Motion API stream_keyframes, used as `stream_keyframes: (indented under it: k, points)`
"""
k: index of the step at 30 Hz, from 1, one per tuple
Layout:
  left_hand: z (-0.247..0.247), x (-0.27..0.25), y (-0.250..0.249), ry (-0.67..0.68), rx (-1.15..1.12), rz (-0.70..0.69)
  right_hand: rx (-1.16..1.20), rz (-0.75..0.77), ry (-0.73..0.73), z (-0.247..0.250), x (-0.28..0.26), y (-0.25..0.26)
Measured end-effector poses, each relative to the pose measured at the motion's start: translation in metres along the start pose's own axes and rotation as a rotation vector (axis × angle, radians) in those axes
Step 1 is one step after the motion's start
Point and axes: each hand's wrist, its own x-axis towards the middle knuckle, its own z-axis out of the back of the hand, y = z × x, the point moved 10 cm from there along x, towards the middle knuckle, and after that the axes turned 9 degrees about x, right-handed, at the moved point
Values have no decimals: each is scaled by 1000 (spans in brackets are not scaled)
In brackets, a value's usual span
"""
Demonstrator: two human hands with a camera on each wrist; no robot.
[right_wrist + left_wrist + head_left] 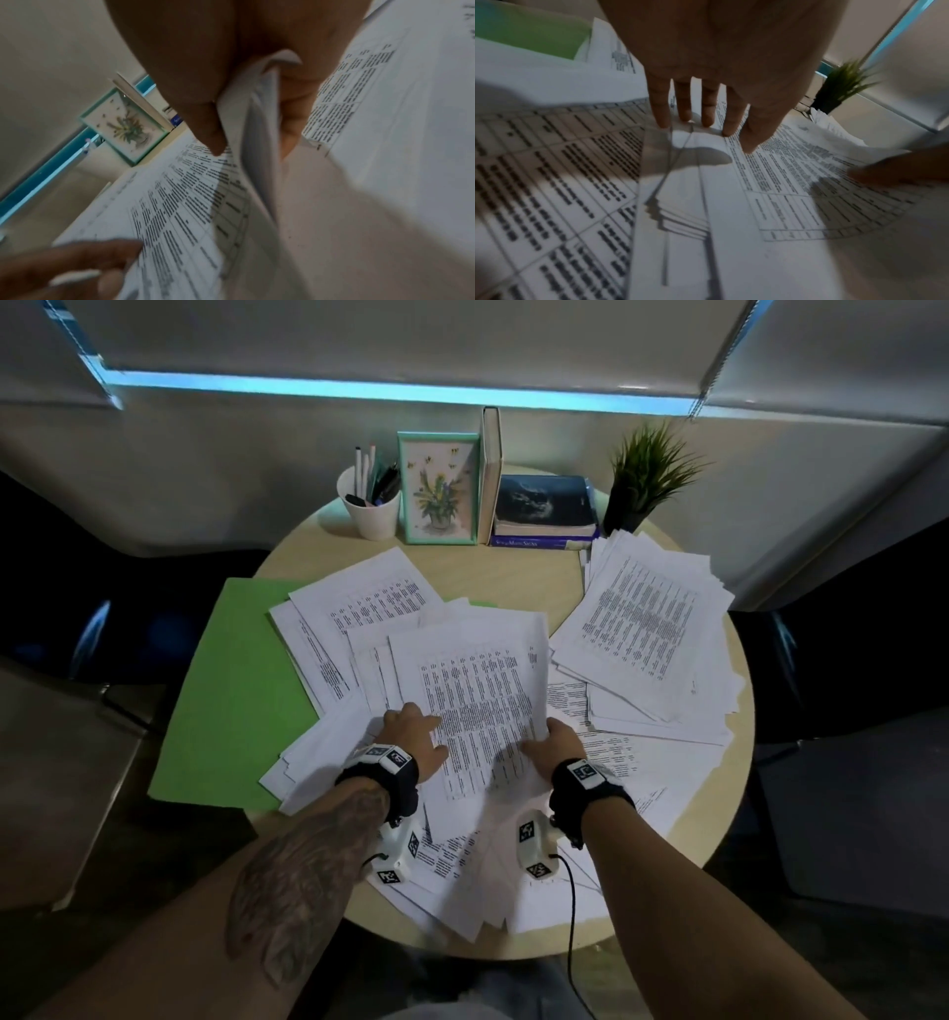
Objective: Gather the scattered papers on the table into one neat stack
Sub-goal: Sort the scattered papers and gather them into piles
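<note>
Head view: papers (pixel 482 690) fanned over round table (pixel 508 577), 2nd pile (pixel 652 634) far right; left hand (pixel 411 731) flat on sheets, right hand (pixel 557 742) at the bundle's right edge.
Left wrist: fingers (pixel 659 109) straight, pressing paper, gripping nothing.
Right wrist: thumb + fingers (pixel 205 130) pinch a sheaf edge.
Tip: prob. best to square edges w/ both hands before adding 2nd pile.

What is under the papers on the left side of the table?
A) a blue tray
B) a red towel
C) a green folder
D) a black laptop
C: a green folder lies flat at the table's left edge, with white papers overlapping its right side.
</note>
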Motion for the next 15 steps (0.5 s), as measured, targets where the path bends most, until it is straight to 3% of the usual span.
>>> stream_keyframes:
  k: [5, 11, 13, 15]
  points:
    - [2, -6, 6, -10, -39, -79, 204, -55, -64, 11, -1, -3]
    - [5, -10, 11, -35, -231, -112, 62, -90, 44, 8, -5, -3]
    - [13, -10, 19, -111, -349, -55, 82, -66, 48, 8, -8, 0]
    - [24, -8, 40, -225, -459, 119, 145, -30, 16, 12, -9, 2]
